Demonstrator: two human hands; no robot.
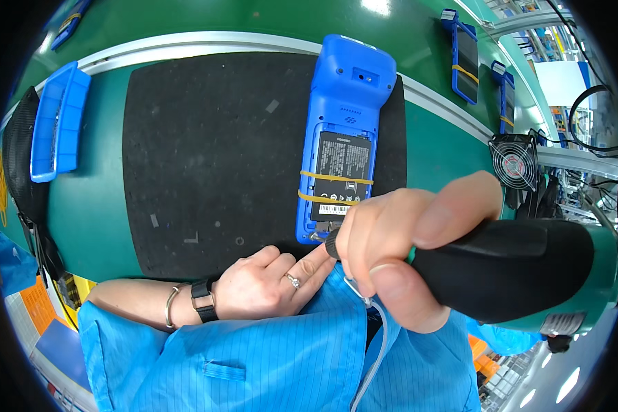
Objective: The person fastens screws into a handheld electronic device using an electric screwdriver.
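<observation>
A blue handheld terminal lies back side up, its battery exposed and two yellow rubber bands around it. My right hand grips a black and green electric screwdriver. The bit points left and meets the terminal's near-left corner, by a screw. Just below that end is my left hand, two fingers stretched out beside the screwdriver's nose and the others curled. Its fingertips are partly hidden, and I see nothing held in it.
Beneath the terminal is a black mat on a green table. A blue bin stands at the left, next to a black mesh pouch. Beyond a metal rail lie more banded terminals. A small fan stands at right.
</observation>
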